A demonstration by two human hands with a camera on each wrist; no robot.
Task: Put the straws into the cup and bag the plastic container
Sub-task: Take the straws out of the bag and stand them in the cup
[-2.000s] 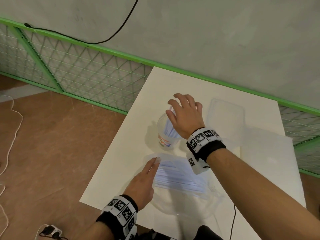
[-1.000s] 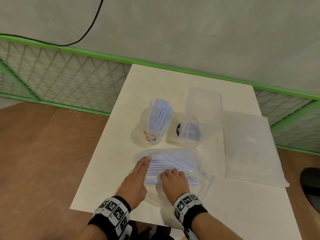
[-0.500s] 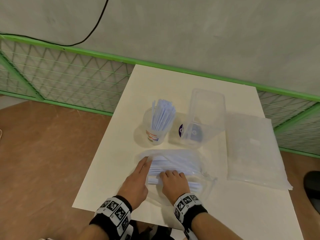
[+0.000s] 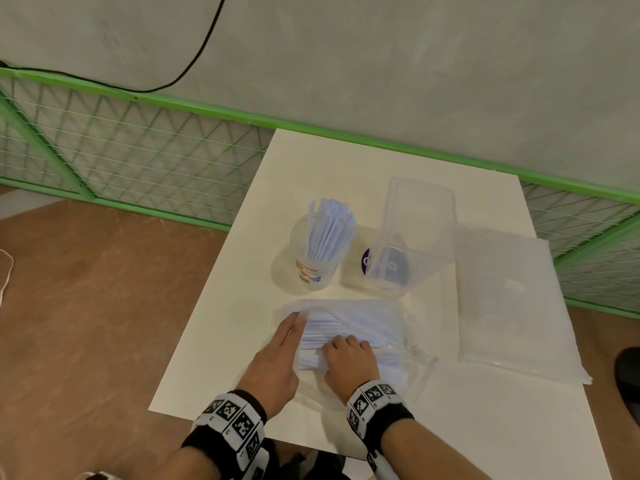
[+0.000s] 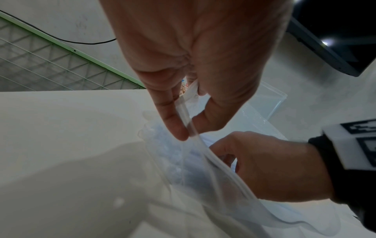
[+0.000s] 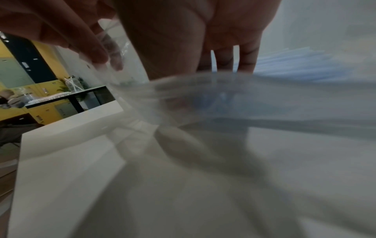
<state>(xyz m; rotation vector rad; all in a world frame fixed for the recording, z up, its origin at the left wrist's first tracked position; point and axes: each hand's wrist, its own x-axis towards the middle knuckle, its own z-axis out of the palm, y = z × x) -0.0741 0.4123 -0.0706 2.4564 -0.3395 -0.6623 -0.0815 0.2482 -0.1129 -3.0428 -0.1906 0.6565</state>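
Note:
A clear cup (image 4: 316, 263) with a printed label stands mid-table, full of upright pale blue straws (image 4: 330, 226). Beside it on the right a clear plastic container (image 4: 414, 233) lies on its side. In front lies a clear bag (image 4: 367, 323) with more straws (image 4: 349, 329) in it. My left hand (image 4: 294, 323) pinches the bag's open edge (image 5: 193, 128) between thumb and finger. My right hand (image 4: 341, 345) reaches into the bag's mouth, its fingers (image 6: 246, 61) curled over a bundle of straws there. The bundle under the palm is hidden.
A flat stack of clear plastic bags (image 4: 512, 299) lies on the right side of the white table (image 4: 242, 341). A green mesh fence (image 4: 138, 150) and a grey wall run behind. The table's left edge drops to brown floor (image 4: 86, 323).
Two seconds ago my right hand was at the cup with straws; it came back to the bag. Over the last half second both hands have stayed put.

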